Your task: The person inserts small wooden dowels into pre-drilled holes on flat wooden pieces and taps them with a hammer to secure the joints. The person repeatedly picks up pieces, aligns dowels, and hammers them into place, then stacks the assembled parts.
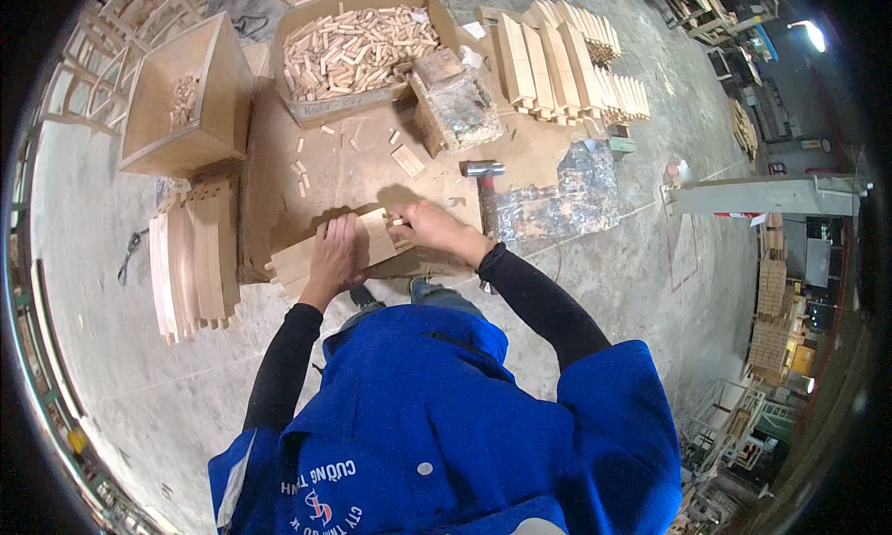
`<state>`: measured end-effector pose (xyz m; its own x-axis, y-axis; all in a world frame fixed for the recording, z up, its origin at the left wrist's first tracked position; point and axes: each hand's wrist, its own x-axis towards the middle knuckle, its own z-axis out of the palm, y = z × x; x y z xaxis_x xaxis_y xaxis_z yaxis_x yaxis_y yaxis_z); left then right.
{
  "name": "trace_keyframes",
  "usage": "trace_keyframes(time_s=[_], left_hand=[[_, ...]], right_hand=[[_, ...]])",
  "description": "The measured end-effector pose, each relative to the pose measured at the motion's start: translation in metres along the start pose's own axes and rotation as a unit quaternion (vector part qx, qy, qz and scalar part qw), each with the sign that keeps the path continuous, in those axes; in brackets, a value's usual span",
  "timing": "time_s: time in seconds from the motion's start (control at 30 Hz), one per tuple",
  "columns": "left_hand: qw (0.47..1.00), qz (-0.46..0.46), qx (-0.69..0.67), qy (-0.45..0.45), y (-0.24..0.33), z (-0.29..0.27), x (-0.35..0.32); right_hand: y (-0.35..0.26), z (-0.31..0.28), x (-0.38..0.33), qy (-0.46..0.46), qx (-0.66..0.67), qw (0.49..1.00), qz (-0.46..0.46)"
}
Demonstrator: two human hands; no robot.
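I see left hand (333,256) pressed flat on wooden piece (321,254), steadying it on cardboard sheet (353,168) near me. Right hand (429,226) pinches what looks like small dowel (398,223) at piece's right end. Hammer (483,170) lies just beyond, dowel box (358,56) far centre, both within reach.

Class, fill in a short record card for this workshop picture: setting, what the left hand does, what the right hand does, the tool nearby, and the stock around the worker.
Setting: concrete floor with a cardboard sheet as work surface
Left hand: pressed flat on a wooden slat piece
Right hand: at the slat's end, pinching a small wooden dowel
Tool nearby: hammer, lying untouched
Stock: cardboard box of dowels; stacked slats to the left and top right; wooden box
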<state>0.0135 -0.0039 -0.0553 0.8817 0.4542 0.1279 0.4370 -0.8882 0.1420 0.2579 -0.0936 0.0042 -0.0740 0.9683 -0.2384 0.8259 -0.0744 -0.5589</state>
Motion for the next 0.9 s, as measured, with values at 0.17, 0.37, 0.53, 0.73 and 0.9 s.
trace_keyframes(time_s=[0.17,0.37,0.53,0.73,0.9], left_hand=[[0.997,-0.021,-0.064,-0.029,0.009,-0.035,0.008],[0.999,-0.01,0.003,-0.034,0.007,-0.034,0.005],[0.997,-0.026,-0.044,-0.063,0.013,-0.052,0.008],[0.999,-0.019,-0.01,-0.029,0.007,-0.034,0.004],[0.996,-0.028,-0.032,-0.073,0.008,-0.035,0.007]], right_hand=[[0.03,-0.001,-0.004,-0.019,0.268,0.963,0.03],[0.013,0.002,0.002,0.086,0.252,0.96,0.086],[0.015,0.0,0.011,0.071,0.158,0.985,0.013],[-0.007,-0.018,0.009,0.04,0.083,0.996,-0.003],[-0.002,-0.013,0.023,-0.024,-0.007,1.0,-0.005]])
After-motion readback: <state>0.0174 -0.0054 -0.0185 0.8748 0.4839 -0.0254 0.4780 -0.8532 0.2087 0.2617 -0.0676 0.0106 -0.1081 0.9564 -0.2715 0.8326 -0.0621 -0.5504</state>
